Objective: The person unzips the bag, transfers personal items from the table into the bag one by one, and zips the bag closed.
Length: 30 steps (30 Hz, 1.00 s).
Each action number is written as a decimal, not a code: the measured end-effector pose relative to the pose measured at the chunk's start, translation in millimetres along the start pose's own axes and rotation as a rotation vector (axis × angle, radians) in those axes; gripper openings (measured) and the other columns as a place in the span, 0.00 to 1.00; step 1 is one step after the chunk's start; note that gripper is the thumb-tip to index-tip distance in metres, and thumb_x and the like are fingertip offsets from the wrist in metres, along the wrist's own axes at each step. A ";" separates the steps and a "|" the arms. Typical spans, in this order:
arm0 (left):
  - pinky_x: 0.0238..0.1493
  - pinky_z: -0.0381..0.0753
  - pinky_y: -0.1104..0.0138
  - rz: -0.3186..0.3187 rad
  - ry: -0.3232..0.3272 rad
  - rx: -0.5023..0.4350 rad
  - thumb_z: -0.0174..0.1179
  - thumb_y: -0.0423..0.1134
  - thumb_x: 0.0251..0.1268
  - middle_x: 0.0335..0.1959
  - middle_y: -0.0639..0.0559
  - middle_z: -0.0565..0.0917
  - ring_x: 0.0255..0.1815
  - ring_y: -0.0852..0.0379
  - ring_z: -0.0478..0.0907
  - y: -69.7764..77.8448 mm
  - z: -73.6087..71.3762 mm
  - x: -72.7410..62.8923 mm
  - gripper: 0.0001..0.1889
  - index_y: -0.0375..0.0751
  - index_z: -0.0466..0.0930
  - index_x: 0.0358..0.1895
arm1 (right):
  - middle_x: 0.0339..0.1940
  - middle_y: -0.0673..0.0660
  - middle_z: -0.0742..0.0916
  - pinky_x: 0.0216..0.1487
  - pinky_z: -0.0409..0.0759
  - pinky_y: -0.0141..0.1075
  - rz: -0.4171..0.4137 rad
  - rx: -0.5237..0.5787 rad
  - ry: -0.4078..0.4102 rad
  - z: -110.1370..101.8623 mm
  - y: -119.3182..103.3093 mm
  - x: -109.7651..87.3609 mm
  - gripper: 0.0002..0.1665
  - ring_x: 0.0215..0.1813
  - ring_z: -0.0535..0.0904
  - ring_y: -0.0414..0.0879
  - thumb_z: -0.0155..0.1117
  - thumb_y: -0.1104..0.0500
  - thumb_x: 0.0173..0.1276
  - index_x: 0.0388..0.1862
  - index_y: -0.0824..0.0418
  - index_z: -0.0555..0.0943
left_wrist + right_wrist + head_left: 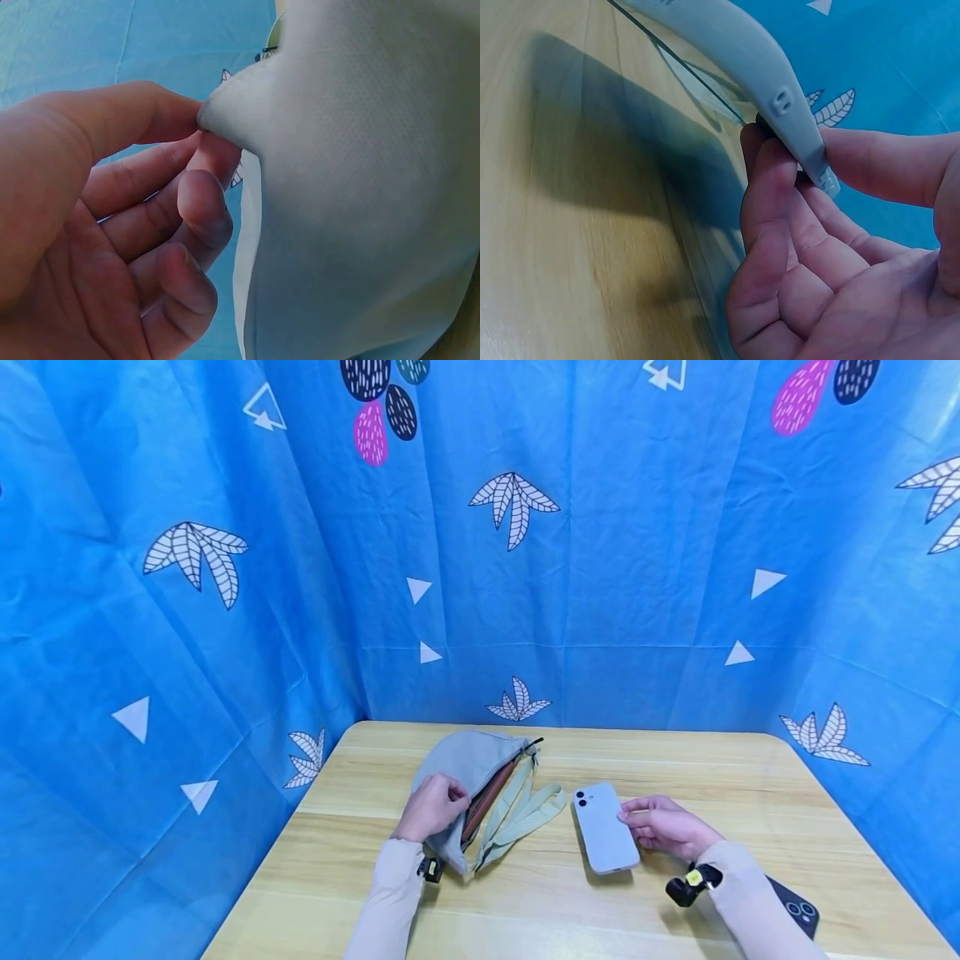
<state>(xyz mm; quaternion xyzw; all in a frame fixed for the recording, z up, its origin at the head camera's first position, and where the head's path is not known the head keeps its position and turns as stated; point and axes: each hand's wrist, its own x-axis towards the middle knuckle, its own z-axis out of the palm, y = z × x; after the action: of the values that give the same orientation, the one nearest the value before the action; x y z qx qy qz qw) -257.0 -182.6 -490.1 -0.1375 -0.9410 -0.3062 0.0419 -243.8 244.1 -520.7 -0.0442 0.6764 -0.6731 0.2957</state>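
Note:
A grey waist bag (468,756) lies on the table with its zipped opening apart, and something reddish-brown (491,793) shows inside. My left hand (433,806) pinches the bag's fabric at the edge of the opening; in the left wrist view, thumb and forefinger hold a fold of the grey cloth (352,165). To the right, my right hand (667,827) grips a pale phone (606,831) by its right edge, back side up with its camera lenses at the far end. In the right wrist view the phone (735,45) is raised off the table, above its shadow.
A pale green strap (525,818) trails from the bag towards the phone. Partly hidden under my right forearm lies a dark phone (801,910) with several lenses. The wooden table (525,918) ends at a blue patterned curtain (637,552) behind and at both sides.

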 end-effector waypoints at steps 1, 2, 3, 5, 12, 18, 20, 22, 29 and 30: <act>0.35 0.82 0.65 0.000 0.001 0.000 0.67 0.36 0.63 0.29 0.56 0.89 0.31 0.64 0.81 -0.1 0.0 0.0 0.04 0.45 0.90 0.33 | 0.36 0.45 0.91 0.38 0.81 0.28 0.001 -0.001 0.003 0.4 -0.2 0.4 0.12 0.35 0.86 0.35 0.59 0.59 0.77 0.54 0.63 0.77; 0.36 0.82 0.65 0.001 0.002 0.001 0.67 0.36 0.63 0.29 0.56 0.89 0.31 0.64 0.81 -0.2 0.1 -0.1 0.04 0.45 0.90 0.33 | 0.36 0.45 0.91 0.39 0.81 0.28 0.003 -0.003 0.006 0.9 -0.3 0.7 0.12 0.35 0.86 0.35 0.59 0.59 0.77 0.55 0.64 0.77; 0.36 0.82 0.65 0.002 0.003 0.001 0.67 0.36 0.63 0.29 0.56 0.89 0.31 0.64 0.81 -0.4 0.2 -0.1 0.04 0.45 0.90 0.33 | 0.36 0.46 0.91 0.39 0.82 0.28 -0.002 -0.006 0.003 1.3 -0.6 0.9 0.13 0.36 0.86 0.35 0.59 0.59 0.78 0.55 0.64 0.76; 0.36 0.82 0.65 0.001 0.004 0.001 0.67 0.37 0.62 0.29 0.56 0.89 0.30 0.64 0.81 -0.6 0.4 -0.2 0.04 0.46 0.90 0.33 | 0.36 0.46 0.91 0.39 0.82 0.28 -0.003 -0.006 0.003 2.3 -0.8 1.5 0.13 0.36 0.86 0.35 0.59 0.60 0.77 0.55 0.65 0.76; 0.35 0.82 0.65 0.002 0.002 -0.001 0.66 0.36 0.63 0.29 0.56 0.89 0.30 0.64 0.80 -1.2 0.9 -0.2 0.04 0.45 0.90 0.32 | 0.37 0.46 0.91 0.38 0.81 0.27 -0.020 0.027 -0.015 4.4 -2.3 4.4 0.12 0.35 0.86 0.34 0.58 0.61 0.78 0.55 0.65 0.75; 0.35 0.82 0.65 0.008 0.003 -0.004 0.66 0.36 0.63 0.29 0.56 0.89 0.30 0.64 0.81 -1.2 0.3 0.1 0.04 0.45 0.91 0.33 | 0.37 0.46 0.91 0.40 0.82 0.27 -0.029 0.059 -0.047 8.0 -3.7 9.1 0.10 0.36 0.86 0.35 0.56 0.62 0.78 0.54 0.65 0.74; 0.36 0.82 0.65 0.010 0.005 -0.002 0.66 0.36 0.63 0.29 0.55 0.89 0.30 0.64 0.81 -0.8 0.0 0.1 0.04 0.45 0.91 0.33 | 0.38 0.47 0.91 0.41 0.84 0.28 -0.027 0.069 -0.055 9.6 -4.2 10.5 0.09 0.37 0.87 0.35 0.56 0.63 0.78 0.53 0.64 0.74; 0.36 0.82 0.65 0.013 0.008 0.002 0.66 0.36 0.63 0.29 0.55 0.89 0.30 0.64 0.81 -0.6 -0.1 0.1 0.04 0.45 0.90 0.32 | 0.38 0.48 0.91 0.41 0.84 0.28 -0.028 0.077 -0.061 11.1 -4.6 11.6 0.09 0.37 0.87 0.36 0.56 0.63 0.78 0.52 0.64 0.75; 0.35 0.82 0.65 0.011 0.009 0.005 0.66 0.36 0.63 0.29 0.56 0.89 0.30 0.64 0.81 -0.3 -0.1 0.0 0.04 0.45 0.90 0.32 | 0.38 0.48 0.91 0.42 0.85 0.29 -0.022 0.067 -0.054 17.2 -7.2 15.5 0.11 0.38 0.88 0.37 0.58 0.61 0.77 0.54 0.65 0.75; 0.35 0.82 0.65 0.010 0.008 0.004 0.66 0.36 0.63 0.29 0.56 0.89 0.30 0.64 0.81 -0.2 -0.1 0.0 0.04 0.45 0.91 0.33 | 0.38 0.48 0.91 0.42 0.85 0.29 -0.024 0.059 -0.051 18.1 -7.6 16.1 0.12 0.38 0.88 0.37 0.58 0.61 0.78 0.54 0.66 0.75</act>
<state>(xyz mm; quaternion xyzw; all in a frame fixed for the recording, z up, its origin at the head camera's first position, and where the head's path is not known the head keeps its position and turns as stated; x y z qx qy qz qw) -257.1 -182.9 -490.1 -0.1406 -0.9408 -0.3047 0.0476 -251.3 220.0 -517.7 -0.0605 0.6479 -0.6949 0.3060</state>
